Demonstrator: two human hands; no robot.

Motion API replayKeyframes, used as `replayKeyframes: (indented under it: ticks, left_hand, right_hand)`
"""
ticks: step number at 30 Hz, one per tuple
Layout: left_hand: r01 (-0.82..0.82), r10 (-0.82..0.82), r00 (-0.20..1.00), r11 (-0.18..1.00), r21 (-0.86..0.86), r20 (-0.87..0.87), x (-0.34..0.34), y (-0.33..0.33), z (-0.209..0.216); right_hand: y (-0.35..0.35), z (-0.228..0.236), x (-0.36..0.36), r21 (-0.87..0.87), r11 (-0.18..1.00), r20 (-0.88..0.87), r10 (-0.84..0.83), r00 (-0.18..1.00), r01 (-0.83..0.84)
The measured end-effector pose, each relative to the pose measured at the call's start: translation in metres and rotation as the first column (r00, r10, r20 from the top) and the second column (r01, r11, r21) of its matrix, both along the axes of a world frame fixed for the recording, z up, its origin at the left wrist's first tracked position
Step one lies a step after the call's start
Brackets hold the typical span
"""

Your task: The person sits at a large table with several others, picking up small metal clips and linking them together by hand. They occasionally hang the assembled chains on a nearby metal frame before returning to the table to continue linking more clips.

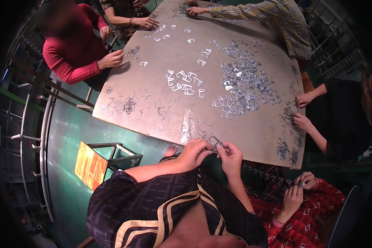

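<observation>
At the table's near edge, my left hand [198, 152] and my right hand [230, 156] meet in front of my body. Between their pinched fingers is a small grey hook-shaped piece [217, 143], its curved end showing above the right fingertips. The left thumb and forefinger close at its lower side; the exact contact is partly hidden. Thin dark curly scraps [186, 131] lie on the tabletop just beyond my fingers. Farther in, a small cluster of pale hooks [186, 87] lies near the middle of the table [153, 109].
A large pile of grey hooks [246, 84] spreads over the table's right half. Curly scraps [129, 105] lie along the edges. Co-workers' hands [302, 99] work around the table; a person in red checks [291, 200] sits close at my right. A wooden stool [90, 166] stands left.
</observation>
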State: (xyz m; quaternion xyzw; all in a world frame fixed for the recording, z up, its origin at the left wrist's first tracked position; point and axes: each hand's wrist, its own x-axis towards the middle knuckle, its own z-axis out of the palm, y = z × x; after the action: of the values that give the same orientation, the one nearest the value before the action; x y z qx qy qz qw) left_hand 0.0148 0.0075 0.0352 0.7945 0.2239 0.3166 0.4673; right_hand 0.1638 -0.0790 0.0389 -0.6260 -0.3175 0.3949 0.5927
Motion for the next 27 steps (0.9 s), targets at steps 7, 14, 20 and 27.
replayKeyframes:
  ticks: [7,14,20,27]
  left_hand:
    - [0.048,-0.050,0.999,0.987,0.154,0.007,0.000,0.002,-0.009]
    - [0.231,-0.231,0.972,0.973,-0.012,0.045,-0.013,0.004,0.004]
    - [0.128,-0.136,0.990,0.973,-0.193,-0.028,-0.026,0.048,-0.007]
    - [-0.274,0.663,0.579,0.706,0.653,-0.474,-0.043,0.167,-0.091]
  right_hand:
    - [-0.009,0.009,-0.012,0.161,0.985,0.454,-0.125,0.882,0.057]
    - [-0.019,0.029,-0.016,0.204,0.978,0.590,-0.095,0.801,-0.034]
    - [-0.030,0.037,-0.014,0.239,0.967,0.650,-0.093,0.754,-0.087]
    - [-0.040,0.040,-0.015,0.239,0.966,0.656,-0.089,0.750,-0.095]
